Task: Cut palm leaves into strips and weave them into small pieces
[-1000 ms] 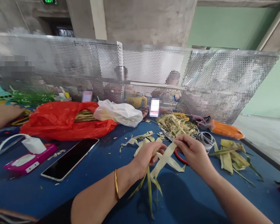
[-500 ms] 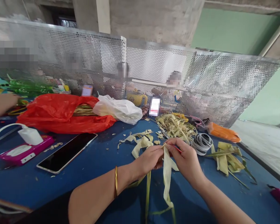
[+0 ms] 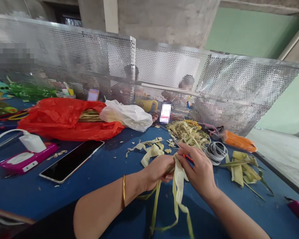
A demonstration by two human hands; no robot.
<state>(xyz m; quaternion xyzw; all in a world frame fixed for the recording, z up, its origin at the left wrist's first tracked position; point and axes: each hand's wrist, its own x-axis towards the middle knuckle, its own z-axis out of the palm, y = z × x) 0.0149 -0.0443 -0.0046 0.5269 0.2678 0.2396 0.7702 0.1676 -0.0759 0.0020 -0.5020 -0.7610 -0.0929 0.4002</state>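
Observation:
My left hand (image 3: 161, 167), with a gold bangle (image 3: 124, 192) at the wrist, pinches pale green-yellow leaf strips (image 3: 179, 182) near the middle of the table. My right hand (image 3: 196, 166) meets it from the right, thumb and fingers closed on the upper end of the same strips. Their loose ends hang down below both hands. A red-handled tool (image 3: 188, 158) shows by the right fingers; whether it is held or lies behind them I cannot tell. Beyond the left hand lies a loose leaf strip (image 3: 151, 153).
Leaf scraps (image 3: 186, 132) are heaped behind my hands. To the right are a white wire coil (image 3: 215, 153), folded leaves (image 3: 241, 167) and an orange packet (image 3: 239, 141). At left lie a phone (image 3: 72, 162), a purple power strip (image 3: 27, 161) and a red bag (image 3: 57, 119). A perforated metal screen (image 3: 164, 66) stands behind.
The hanging strips have swung and now spread further apart at the bottom. My right fingers have lifted and shifted slightly on them. Another person's hand at far left has gone from view.

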